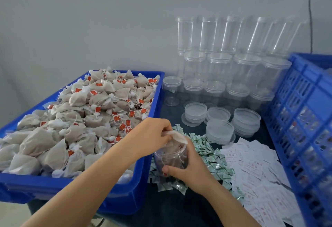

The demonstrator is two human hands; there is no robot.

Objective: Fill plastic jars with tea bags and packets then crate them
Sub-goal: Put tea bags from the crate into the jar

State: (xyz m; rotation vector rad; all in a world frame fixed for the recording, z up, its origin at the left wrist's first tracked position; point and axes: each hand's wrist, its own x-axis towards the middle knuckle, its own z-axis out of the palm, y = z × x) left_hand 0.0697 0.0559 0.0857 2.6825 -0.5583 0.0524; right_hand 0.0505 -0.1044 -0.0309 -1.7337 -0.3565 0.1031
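A clear jar (171, 156) is gripped by the right hand (188, 171) above the tabletop (179, 208) beside the blue bin (125, 190), while a tea bag (177, 137) is pinched at its mouth by the left hand (152, 135). The jar is partly filled — packets (213, 156) and a lid appear yet to be added. Filled jars seem already stowed in the crate (305, 119), though many empty jars (219, 68) are left.

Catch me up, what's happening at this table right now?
A person is filling a clear plastic jar. The right hand grips the jar from the side while the left hand pinches a tea bag at its mouth. The jar already holds some bags. A blue bin heaped with tea bags sits to the left; green packets, white slips, loose lids, empty jars and a blue crate lie to the right.
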